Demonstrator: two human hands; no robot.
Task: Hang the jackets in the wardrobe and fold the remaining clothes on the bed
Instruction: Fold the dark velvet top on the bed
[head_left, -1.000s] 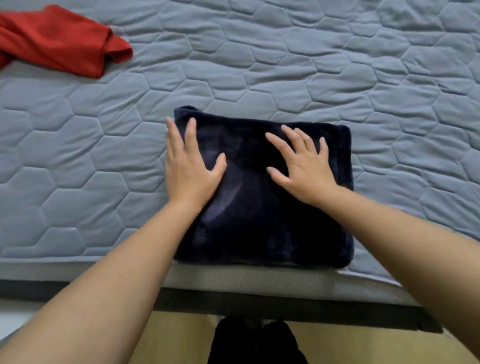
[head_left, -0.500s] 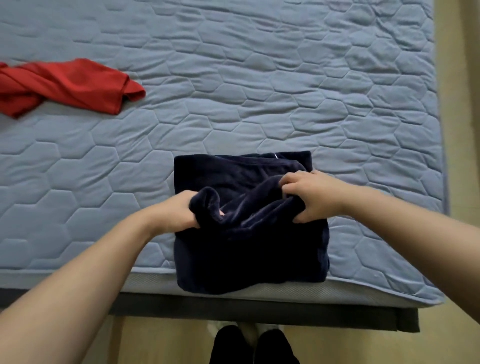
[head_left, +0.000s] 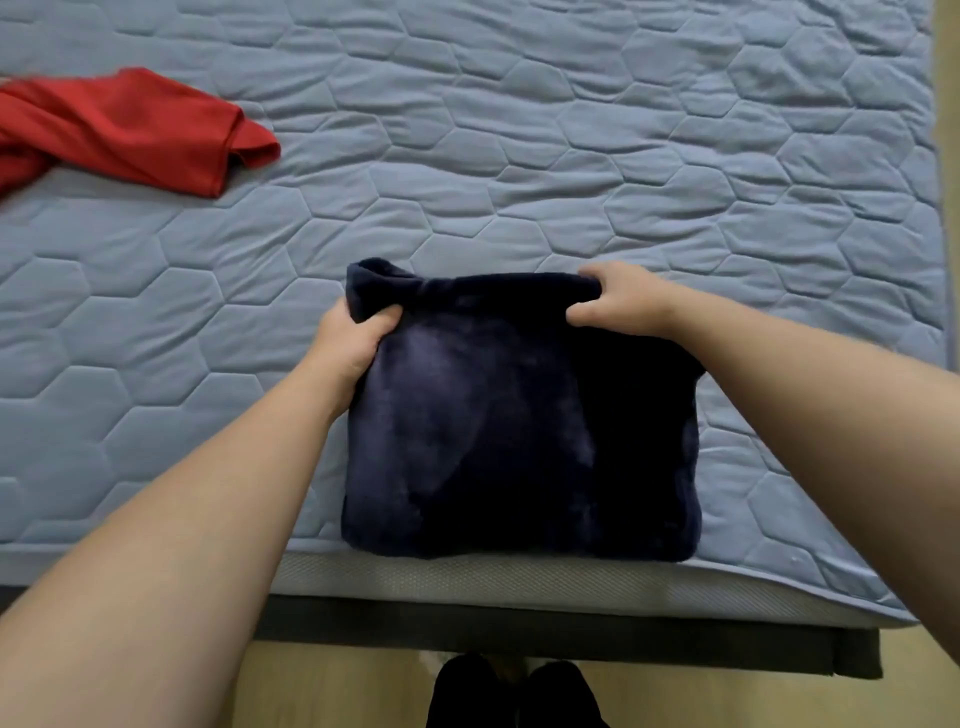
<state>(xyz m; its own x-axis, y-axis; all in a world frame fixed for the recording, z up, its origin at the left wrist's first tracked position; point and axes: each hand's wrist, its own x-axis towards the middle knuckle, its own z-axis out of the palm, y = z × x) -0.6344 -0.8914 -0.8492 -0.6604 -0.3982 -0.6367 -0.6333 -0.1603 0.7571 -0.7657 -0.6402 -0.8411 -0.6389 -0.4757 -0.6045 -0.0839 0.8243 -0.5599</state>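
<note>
Pale wooden floor (head_left: 337, 686) shows below the dark bed frame (head_left: 519, 629). At the bed's (head_left: 571, 156) near edge lies the navy garment (head_left: 509, 441), thick and plush, folded into a rough, soft-cornered rectangle. Both hands hold its far edge: the left hand (head_left: 348, 338) curls round the bunched far-left corner, and the right hand (head_left: 618, 306) pinches the far-right corner. Beyond stretches the blue-grey quilted cover with stitched hexagons. Well apart at the far left lies a crumpled red garment (head_left: 130, 130), thin and smooth.
</note>
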